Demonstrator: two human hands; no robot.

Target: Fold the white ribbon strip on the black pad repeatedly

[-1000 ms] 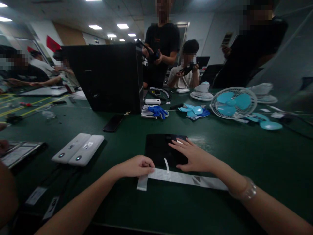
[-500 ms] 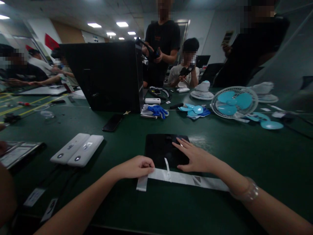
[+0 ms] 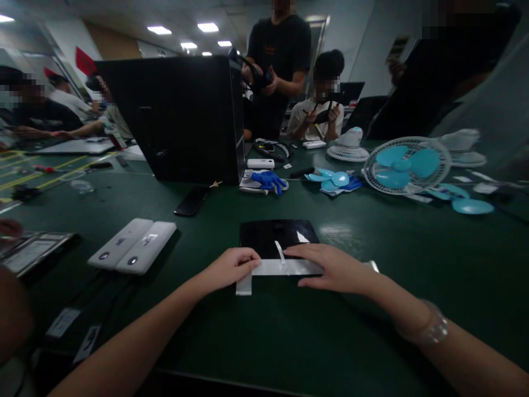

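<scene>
A flat white strip (image 3: 268, 267) with faint lines along it, perhaps a ribbon cable, lies across the near edge of a glossy black panel (image 3: 258, 237). My left hand (image 3: 231, 267) pinches the strip's left end between thumb and fingers, and a short tail hangs below. Stretched out flat, the fingers of my right hand (image 3: 339, 267) rest over the strip's right part, thumb apart on the near side. Between the hands a thin white tab (image 3: 279, 251) sticks up from the strip. The strip's right portion is mostly hidden under my right hand.
Two white power-bank-like boxes (image 3: 134, 248) with cables lie left, near a phone (image 3: 191, 201). Beyond stand a large black case (image 3: 177, 121), blue-and-white gloves (image 3: 266, 181), a fan cage (image 3: 407, 165) and blue fan blades (image 3: 328, 177). Several people are around the table.
Both hands have moved the strip away from me, from in front of the panel onto its near edge. My right hand's fingers have come down over the strip.
</scene>
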